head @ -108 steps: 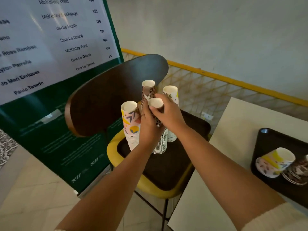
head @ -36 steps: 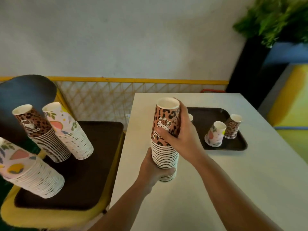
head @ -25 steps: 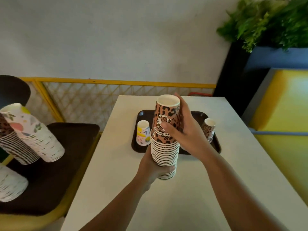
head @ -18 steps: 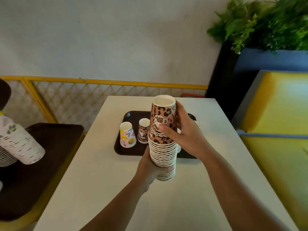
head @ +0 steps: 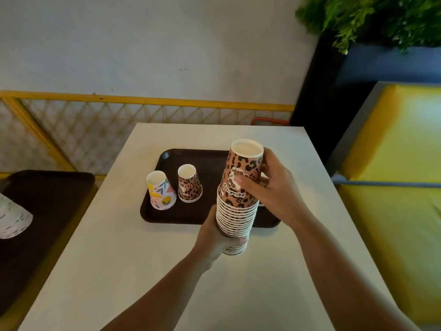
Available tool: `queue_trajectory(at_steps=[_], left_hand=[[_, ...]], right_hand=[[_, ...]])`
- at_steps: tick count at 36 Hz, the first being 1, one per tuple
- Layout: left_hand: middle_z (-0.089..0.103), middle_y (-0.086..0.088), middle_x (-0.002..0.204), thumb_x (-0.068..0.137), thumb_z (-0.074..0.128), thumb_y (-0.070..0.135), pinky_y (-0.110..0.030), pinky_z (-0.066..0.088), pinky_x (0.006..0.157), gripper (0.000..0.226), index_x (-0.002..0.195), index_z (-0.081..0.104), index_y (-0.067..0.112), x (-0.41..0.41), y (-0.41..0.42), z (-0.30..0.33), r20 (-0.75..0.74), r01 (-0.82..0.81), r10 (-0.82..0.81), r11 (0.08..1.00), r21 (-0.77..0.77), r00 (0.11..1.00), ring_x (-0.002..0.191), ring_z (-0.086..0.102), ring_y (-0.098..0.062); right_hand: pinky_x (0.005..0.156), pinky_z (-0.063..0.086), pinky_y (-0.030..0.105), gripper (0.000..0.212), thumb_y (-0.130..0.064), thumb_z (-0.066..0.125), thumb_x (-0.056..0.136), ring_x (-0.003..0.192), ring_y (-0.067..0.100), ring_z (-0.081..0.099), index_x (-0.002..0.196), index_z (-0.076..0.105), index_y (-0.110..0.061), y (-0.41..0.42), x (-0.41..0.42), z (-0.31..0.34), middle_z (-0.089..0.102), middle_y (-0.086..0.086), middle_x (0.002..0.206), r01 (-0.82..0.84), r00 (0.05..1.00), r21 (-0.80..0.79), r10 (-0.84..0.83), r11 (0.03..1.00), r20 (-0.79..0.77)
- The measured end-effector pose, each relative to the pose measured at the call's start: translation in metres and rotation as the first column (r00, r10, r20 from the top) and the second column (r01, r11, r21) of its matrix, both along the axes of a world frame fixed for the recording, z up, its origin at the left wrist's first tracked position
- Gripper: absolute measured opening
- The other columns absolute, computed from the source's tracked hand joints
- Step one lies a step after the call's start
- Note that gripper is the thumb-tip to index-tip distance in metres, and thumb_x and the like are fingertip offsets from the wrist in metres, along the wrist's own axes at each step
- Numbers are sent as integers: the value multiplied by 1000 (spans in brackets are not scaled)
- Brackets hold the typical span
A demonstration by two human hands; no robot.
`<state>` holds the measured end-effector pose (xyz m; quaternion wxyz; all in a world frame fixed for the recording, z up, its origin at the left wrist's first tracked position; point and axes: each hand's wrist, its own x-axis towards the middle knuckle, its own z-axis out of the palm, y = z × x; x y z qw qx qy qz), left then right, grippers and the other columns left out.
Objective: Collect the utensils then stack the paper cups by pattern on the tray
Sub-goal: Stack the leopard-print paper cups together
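A white desk (head: 152, 271) carries a dark tray (head: 202, 163) with two upside-down cups, one colourful (head: 161, 191), one leopard-print (head: 189, 183). Above the tray's near edge, an inverted leopard-print cup stack (head: 238, 194) is held in both hands: the left hand (head: 216, 237) has its grip round the bottom, the right hand (head: 274, 189) round the top.

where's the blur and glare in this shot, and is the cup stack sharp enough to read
Head view: the leopard-print cup stack in both hands is sharp, its upside-down print legible; the plant at top right and the cups at the left edge are smeared; a soft bright patch washes the yellow seat; wide-angle bowing bends the table edges.
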<state>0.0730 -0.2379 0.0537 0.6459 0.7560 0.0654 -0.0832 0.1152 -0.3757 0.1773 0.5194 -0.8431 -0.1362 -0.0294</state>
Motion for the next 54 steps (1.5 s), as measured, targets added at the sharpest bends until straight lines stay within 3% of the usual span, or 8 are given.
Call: queue_trajectory(at_steps=[9,22,26,34,44,47,51,54], left_hand=[[62,10,123,49,90,17,-36,51,95,106,140,37,31,20,-3,-16,-5,60,-60,998,22,998,116,57,-9],[63,12,119,52,90,15,-36,53,93,104,140,36,29,27,-3,-20,0,99,-99,995,20,995,112,59,-6],[63,13,120,49,88,24,-38,53,93,103,138,38,33,29,-2,-20,7,85,-85,996,17,996,112,59,-6],[61,10,124,45,88,32,-44,51,95,108,140,37,32,30,-1,-22,-10,69,-69,997,25,998,116,58,-10],[66,11,113,41,87,32,-42,54,90,89,118,46,48,30,6,-32,-32,11,-10,1000,28,999,106,62,-7],[67,11,111,39,87,32,-38,54,89,87,115,47,49,29,8,-32,-44,-12,12,1000,9,999,104,62,-7],[67,8,111,39,88,31,-42,54,90,90,121,49,36,31,11,-32,-47,-30,29,999,-18,998,104,63,-10],[68,6,111,39,88,29,-44,54,90,93,123,49,32,34,12,-32,-56,-40,37,998,-44,998,104,64,-13]], right_hand=[[71,48,9,56,-32,69,76,97,0,57,126,46,-22,-8,23,-6,58,-14,108,118,992,42,-119,992,29],[78,54,23,57,-47,66,70,98,1,61,120,47,-27,-9,32,-6,60,-20,103,142,984,103,-152,984,89],[80,57,38,66,-52,63,67,100,10,65,122,50,-18,-13,36,2,66,-5,108,148,981,189,-169,971,96],[80,57,39,60,-47,65,67,100,14,66,116,53,-14,-18,45,14,67,-4,105,153,976,314,-194,937,103],[76,54,36,34,-32,67,74,91,21,67,98,57,-9,-46,74,30,69,-1,89,217,932,719,-358,660,48],[81,55,38,52,-42,73,74,98,25,64,104,55,-5,-52,90,16,64,7,98,333,860,663,-505,670,78],[71,48,7,50,-26,69,81,87,-10,57,120,49,0,-46,106,-27,59,1,107,519,780,396,-609,758,144],[83,51,18,60,-31,70,77,104,5,55,128,44,-12,-39,110,-64,56,-1,118,505,834,242,-541,828,107]])
